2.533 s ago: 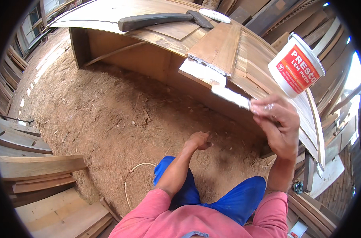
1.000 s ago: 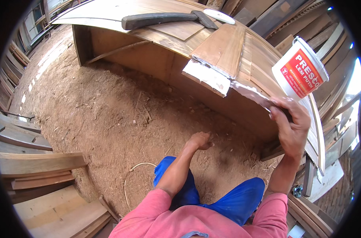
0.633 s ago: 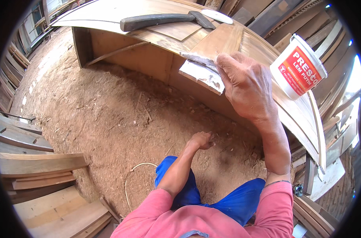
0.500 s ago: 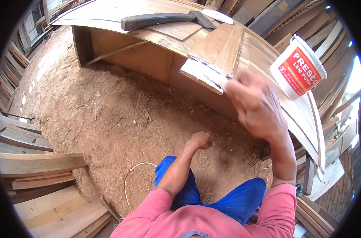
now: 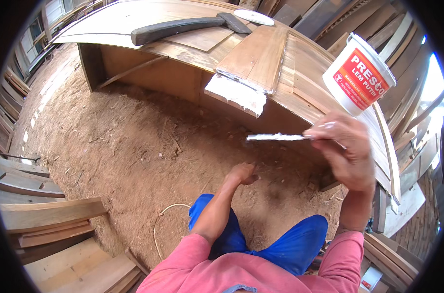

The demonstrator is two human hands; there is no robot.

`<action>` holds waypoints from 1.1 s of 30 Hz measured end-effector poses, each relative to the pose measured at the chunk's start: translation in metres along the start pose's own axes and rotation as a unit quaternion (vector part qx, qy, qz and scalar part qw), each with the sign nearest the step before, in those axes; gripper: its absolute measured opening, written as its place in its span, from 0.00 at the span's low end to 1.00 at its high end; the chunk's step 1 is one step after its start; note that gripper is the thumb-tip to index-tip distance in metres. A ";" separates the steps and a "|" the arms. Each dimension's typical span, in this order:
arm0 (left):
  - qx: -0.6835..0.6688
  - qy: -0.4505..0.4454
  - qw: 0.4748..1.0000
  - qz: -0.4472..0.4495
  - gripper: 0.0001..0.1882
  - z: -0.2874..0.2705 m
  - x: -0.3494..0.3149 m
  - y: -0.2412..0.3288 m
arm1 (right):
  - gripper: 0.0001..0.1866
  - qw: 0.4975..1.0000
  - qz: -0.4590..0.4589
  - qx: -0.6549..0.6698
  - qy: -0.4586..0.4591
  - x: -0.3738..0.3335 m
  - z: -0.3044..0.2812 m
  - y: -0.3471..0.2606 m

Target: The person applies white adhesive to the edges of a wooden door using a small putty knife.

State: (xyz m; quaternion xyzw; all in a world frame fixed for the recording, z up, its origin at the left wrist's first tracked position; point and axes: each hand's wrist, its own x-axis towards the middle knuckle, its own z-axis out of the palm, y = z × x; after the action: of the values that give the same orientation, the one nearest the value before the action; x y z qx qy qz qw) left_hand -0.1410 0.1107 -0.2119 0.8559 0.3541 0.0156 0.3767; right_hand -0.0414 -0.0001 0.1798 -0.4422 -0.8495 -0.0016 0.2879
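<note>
Right hand point(image 5: 343, 152) and left hand point(image 5: 243, 174) are hanging apart, and the right one is pinching a thin spreader point(image 5: 275, 137) smeared with white paste. That spreader is pointing left, near the messy white end of a board point(image 5: 256, 51) on the wooden desk point(image 5: 109, 22). The left one is dangling past the blue knee point(image 5: 201, 205), and I can't tell if it's closed.

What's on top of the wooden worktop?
On the worktop lie a hammer, a white disc and a wooden board with a white-smeared near end; a white bucket stands at right. The surface beneath them is covered, and the bucket's wall hides its inside.
</note>
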 end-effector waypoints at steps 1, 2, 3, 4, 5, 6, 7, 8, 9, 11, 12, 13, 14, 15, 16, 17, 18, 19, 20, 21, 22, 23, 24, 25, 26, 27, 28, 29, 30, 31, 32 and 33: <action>-0.004 -0.004 1.000 0.000 0.37 0.001 0.001 -0.002 | 0.09 1.000 -0.003 0.016 0.004 -0.001 -0.013 -0.003; 0.001 0.012 1.000 0.000 0.36 0.004 0.002 -0.004 | 0.09 0.995 0.033 -0.008 0.094 0.000 -0.025 0.000; 0.007 0.024 0.999 0.021 0.34 0.008 0.010 0.008 | 0.09 0.978 0.073 -0.051 0.187 -0.001 -0.051 -0.001; 0.014 0.041 0.999 0.017 0.33 0.011 0.009 0.002 | 0.10 0.955 0.106 -0.134 0.242 0.009 -0.073 0.010; 0.006 0.036 0.999 0.023 0.33 0.014 0.011 0.002 | 0.10 0.918 0.140 -0.228 0.294 0.021 -0.100 0.024; -0.003 0.031 0.999 0.036 0.32 0.016 0.013 0.001 | 0.12 0.918 0.117 -0.277 0.258 0.028 -0.132 0.050; -0.009 0.028 0.998 0.054 0.32 0.015 0.016 0.003 | 0.14 0.911 0.133 -0.325 0.215 0.035 -0.168 0.076; 0.011 0.036 0.998 0.056 0.31 0.015 0.017 0.005 | 0.16 0.901 0.144 -0.372 0.170 0.044 -0.204 0.103; 0.028 0.045 0.997 0.059 0.30 0.016 0.020 0.009 | 0.18 0.882 0.194 -0.413 0.115 0.051 -0.227 0.125; 0.032 0.011 0.999 0.021 0.30 0.008 0.022 0.019 | 0.17 0.830 0.253 -0.496 0.032 0.070 -0.236 0.145; 0.032 -0.006 0.999 -0.003 0.30 0.005 0.023 0.025 | 0.14 0.830 0.259 -0.493 0.017 0.077 -0.237 0.163; 0.030 -0.006 0.999 -0.012 0.30 0.001 0.020 0.021 | 0.11 0.840 0.259 -0.477 0.004 0.087 -0.229 0.185; 0.024 -0.008 1.000 -0.013 0.30 -0.001 0.018 0.021 | 0.11 0.838 0.323 -0.438 -0.043 0.100 -0.217 0.185; 0.017 -0.010 1.000 -0.014 0.30 -0.002 0.017 0.019 | 0.11 0.830 0.384 -0.395 -0.091 0.114 -0.205 0.185; 0.025 -0.009 0.999 0.032 0.31 0.001 0.020 0.022 | 0.11 0.819 0.392 -0.414 -0.067 0.117 -0.209 0.210; 0.032 -0.006 0.997 0.068 0.31 0.005 0.024 0.019 | 0.11 0.829 0.386 -0.401 -0.060 0.116 -0.205 0.233; 0.039 0.000 0.994 0.103 0.32 0.009 0.028 0.017 | 0.11 0.840 0.377 -0.387 -0.052 0.116 -0.203 0.253; 0.050 -0.010 0.996 0.079 0.31 0.014 0.033 0.016 | 0.11 0.854 0.365 -0.367 -0.055 0.123 -0.204 0.264; 0.063 -0.018 0.997 0.035 0.30 0.017 0.033 0.010 | 0.11 0.874 0.349 -0.333 -0.060 0.131 -0.194 0.283; 0.060 -0.015 0.997 0.046 0.30 0.018 0.035 0.015 | 0.11 0.885 0.340 -0.311 -0.076 0.126 -0.201 0.292; 0.057 -0.013 0.997 0.051 0.29 0.019 0.034 0.017 | 0.11 0.896 0.328 -0.283 -0.096 0.120 -0.203 0.301; 0.049 0.007 0.998 0.043 0.29 0.029 0.034 0.004 | 0.12 0.921 0.272 -0.257 -0.112 0.121 -0.196 0.294; 0.043 0.028 0.998 0.039 0.29 0.035 0.033 -0.012 | 0.12 0.941 0.213 -0.228 -0.128 0.123 -0.188 0.286; 0.038 0.018 0.998 0.049 0.29 0.033 0.039 0.001 | 0.13 0.954 0.218 -0.191 -0.081 0.108 -0.210 0.275; 0.035 0.005 0.999 0.026 0.29 0.029 0.028 -0.002 | 0.11 0.956 0.271 -0.102 -0.047 0.106 -0.193 0.245; 0.034 -0.011 0.998 0.044 0.29 0.026 0.030 0.016 | 0.12 0.956 0.277 -0.083 -0.051 0.092 -0.230 0.248; 0.033 -0.019 0.999 0.038 0.29 0.020 0.025 0.022 | 0.13 0.959 0.278 -0.058 -0.019 0.080 -0.244 0.253; 0.031 -0.027 0.999 0.025 0.29 0.013 0.019 0.025 | 0.13 0.953 0.299 -0.047 0.007 0.073 -0.244 0.243; 0.030 -0.035 0.998 0.031 0.29 0.009 0.021 0.035 | 0.13 0.944 0.325 -0.052 0.038 0.062 -0.253 0.205; 0.034 -0.014 0.998 0.044 0.29 0.011 0.023 0.033 | 0.13 0.933 0.351 -0.051 0.070 0.054 -0.257 0.181; 0.037 0.002 0.997 0.061 0.29 0.019 0.026 0.023 | 0.13 0.923 0.373 -0.064 0.067 0.047 -0.262 0.169; 0.040 0.016 0.996 0.083 0.29 0.028 0.029 0.014 | 0.14 0.931 0.350 -0.082 0.056 0.039 -0.268 0.175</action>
State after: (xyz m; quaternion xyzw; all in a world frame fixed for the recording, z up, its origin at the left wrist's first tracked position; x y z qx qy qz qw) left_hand -0.1024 0.1044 -0.2293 0.8964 0.2876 0.0463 0.3340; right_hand 0.2039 0.0672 0.3790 -0.7328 -0.6201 0.0048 0.2801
